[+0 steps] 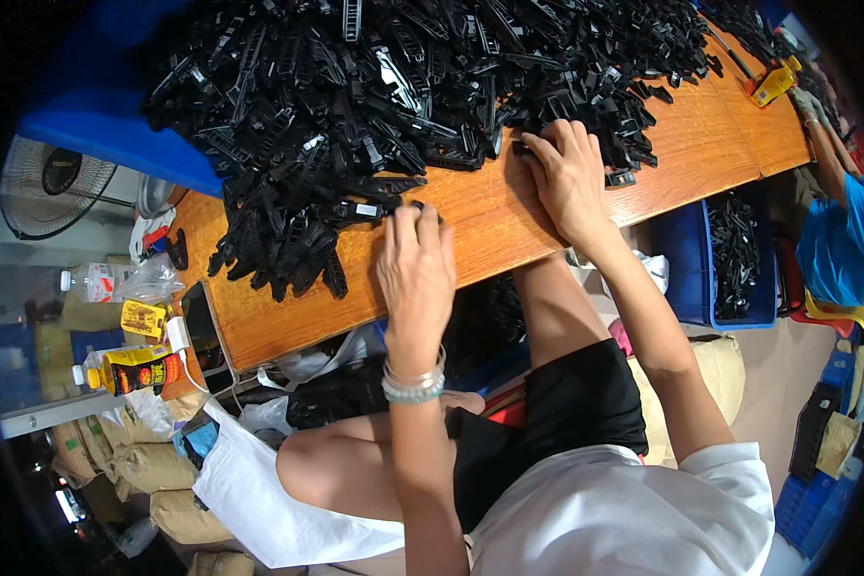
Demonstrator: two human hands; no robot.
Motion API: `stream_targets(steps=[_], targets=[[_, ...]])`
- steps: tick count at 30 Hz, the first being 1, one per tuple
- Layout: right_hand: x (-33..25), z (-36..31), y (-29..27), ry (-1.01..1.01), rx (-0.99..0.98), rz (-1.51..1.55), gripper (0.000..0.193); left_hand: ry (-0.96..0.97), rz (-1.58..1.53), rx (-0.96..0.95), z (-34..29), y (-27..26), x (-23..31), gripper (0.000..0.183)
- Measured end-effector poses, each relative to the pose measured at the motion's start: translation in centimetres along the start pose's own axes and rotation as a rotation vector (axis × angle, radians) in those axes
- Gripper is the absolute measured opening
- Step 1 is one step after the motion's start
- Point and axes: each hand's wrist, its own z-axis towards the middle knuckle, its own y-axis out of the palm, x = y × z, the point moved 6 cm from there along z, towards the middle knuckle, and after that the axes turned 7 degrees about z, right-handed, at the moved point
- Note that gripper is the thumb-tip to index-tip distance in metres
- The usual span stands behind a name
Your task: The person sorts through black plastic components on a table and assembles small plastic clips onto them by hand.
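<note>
Wooden tabletop (504,230) carries a heap of black plastic parts (307,125); at the heap's near edge the left hand (416,264) and, farther right along it, the right hand (568,182) curl downward, their pinch unclear. Lifting parts singly should limit snagging.

Black plastic parts (307,106) (some slotted) lie heaped on the table (490,226).

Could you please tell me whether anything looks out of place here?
Nothing looks clearly spilled or damaged. The black plastic parts lie in a jumbled heap on the wooden table, and one black piece sits apart by the table's left edge, so it looks stray.
</note>
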Motion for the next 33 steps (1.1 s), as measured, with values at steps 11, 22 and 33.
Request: stream_targets(steps=[11,22,33], targets=[[-1.6,-0.3,-0.7,-0.122,-0.003,0.018,0.023,-0.331,-0.305,0.053,-4.3,-0.4,-1.9,0.020],[-3.3,-2.9,2.1,0.646,-0.363,1.368,0.031,-0.199,-0.413,-0.059,-2.9,-0.3,-2.3,0.022],[-4.1,-1.1,0.9,0.228,-0.645,0.920,0.033,-0.200,-0.425,-0.090,-2.7,-0.3,-2.5,0.023]])
